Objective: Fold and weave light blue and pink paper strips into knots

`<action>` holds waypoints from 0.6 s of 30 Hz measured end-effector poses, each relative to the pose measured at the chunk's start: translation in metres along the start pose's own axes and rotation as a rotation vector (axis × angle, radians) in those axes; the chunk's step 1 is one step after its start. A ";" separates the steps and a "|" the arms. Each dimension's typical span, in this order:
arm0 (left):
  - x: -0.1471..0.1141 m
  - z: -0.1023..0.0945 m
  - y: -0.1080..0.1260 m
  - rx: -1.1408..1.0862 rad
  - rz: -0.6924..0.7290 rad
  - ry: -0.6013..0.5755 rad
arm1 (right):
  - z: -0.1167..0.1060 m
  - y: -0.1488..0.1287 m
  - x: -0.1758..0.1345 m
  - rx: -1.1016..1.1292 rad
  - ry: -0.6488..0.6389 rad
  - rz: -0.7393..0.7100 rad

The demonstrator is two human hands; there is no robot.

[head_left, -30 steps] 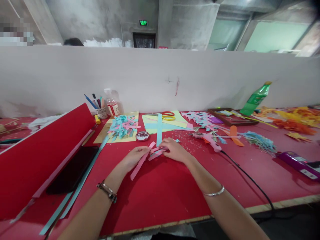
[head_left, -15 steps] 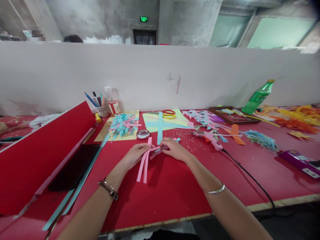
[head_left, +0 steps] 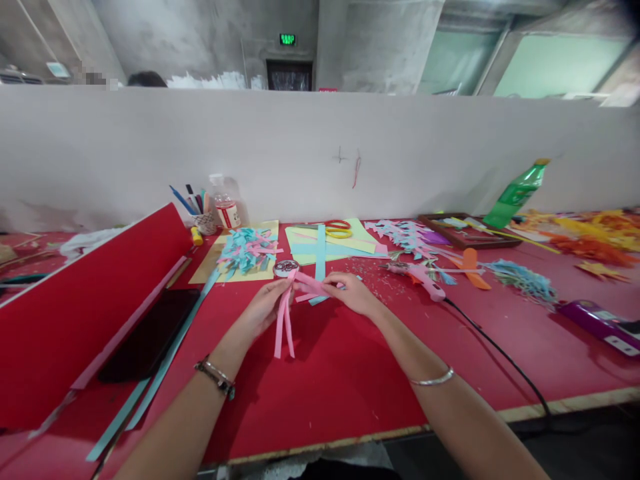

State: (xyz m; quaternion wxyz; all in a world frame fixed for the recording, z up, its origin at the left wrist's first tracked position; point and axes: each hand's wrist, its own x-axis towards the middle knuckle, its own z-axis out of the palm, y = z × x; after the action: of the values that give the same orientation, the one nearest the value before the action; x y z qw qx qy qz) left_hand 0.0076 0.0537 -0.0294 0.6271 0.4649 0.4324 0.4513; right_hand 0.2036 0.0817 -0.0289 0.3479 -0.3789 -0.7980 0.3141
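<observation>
My left hand (head_left: 266,307) pinches pink paper strips (head_left: 285,327), whose two long ends hang down over the red table. My right hand (head_left: 351,293) grips another end of pink paper, stretched between the two hands. Under it, short blue and pink strips (head_left: 318,300) lie on the table, partly covered by my right hand. Just beyond my hands are a small round tin (head_left: 286,268) and a long blue paper strip (head_left: 321,253). Farther back, scissors (head_left: 339,230) with red and yellow handles rest on coloured paper sheets (head_left: 303,248).
A pink glue gun (head_left: 420,278) with a black cord lies to the right. A heap of blue and pink paper pieces (head_left: 246,252) sits at back left. At left are a dark phone (head_left: 153,337) and a red board (head_left: 95,313). A green bottle (head_left: 517,193) leans against the partition.
My left hand has shifted slightly left with the pink strips. My right hand now holds a pink end pulled taut sideways, and the short strips beneath show more clearly.
</observation>
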 end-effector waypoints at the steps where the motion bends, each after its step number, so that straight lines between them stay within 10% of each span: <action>1: 0.001 0.000 -0.001 0.047 -0.001 0.015 | 0.000 0.000 0.000 0.028 0.026 0.032; 9: 0.008 0.006 -0.009 0.464 0.347 0.224 | 0.006 -0.002 0.001 0.249 0.139 0.121; 18: 0.002 0.008 -0.004 0.570 0.424 0.174 | 0.010 -0.013 -0.001 0.181 0.031 0.033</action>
State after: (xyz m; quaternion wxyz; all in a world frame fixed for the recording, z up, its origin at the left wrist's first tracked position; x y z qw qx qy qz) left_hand 0.0170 0.0538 -0.0323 0.3255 0.6602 0.4865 0.4705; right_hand 0.1916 0.0715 -0.0249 0.3877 -0.3639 -0.7544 0.3848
